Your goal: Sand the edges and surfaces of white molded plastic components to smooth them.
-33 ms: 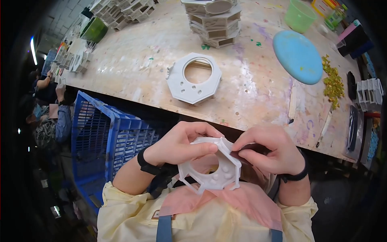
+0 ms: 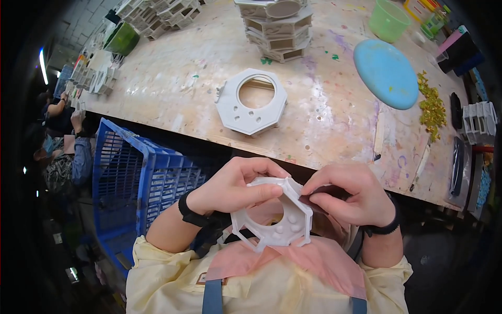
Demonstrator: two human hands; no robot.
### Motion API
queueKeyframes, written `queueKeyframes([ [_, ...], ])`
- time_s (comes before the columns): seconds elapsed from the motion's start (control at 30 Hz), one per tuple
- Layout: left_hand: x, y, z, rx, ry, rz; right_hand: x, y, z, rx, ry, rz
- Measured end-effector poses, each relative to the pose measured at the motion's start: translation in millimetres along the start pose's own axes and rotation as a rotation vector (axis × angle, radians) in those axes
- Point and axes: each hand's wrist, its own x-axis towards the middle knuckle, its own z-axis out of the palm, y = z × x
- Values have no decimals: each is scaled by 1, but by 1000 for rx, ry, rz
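Observation:
My left hand (image 2: 235,188) grips a white octagonal ring-shaped piece (image 2: 274,225) by its upper left rim, holding it over my lap below the table edge. My right hand (image 2: 350,201) pinches a small dark scrap, possibly sandpaper (image 2: 312,199), against the piece's upper right edge. Both wrists wear black bands. A second white octagonal ring (image 2: 252,102) lies flat on the wooden table (image 2: 172,83) ahead of me.
A stack of octagonal pieces (image 2: 280,29) stands at the back of the table. To the right are a blue disc (image 2: 386,73), a green cup (image 2: 388,20) and gold flakes (image 2: 431,107). A blue crate (image 2: 141,183) stands at my left. Other people (image 2: 60,157) sit far left.

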Motion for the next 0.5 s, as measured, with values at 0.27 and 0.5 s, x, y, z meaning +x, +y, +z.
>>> queueKeyframes([
  [0.27,1,3,1,52,-47,53,-3,-4,-6,9,-53,102],
  [0.5,-3,-1,-5,39,-32,-38,-12,0,-27,124,-198,128],
])
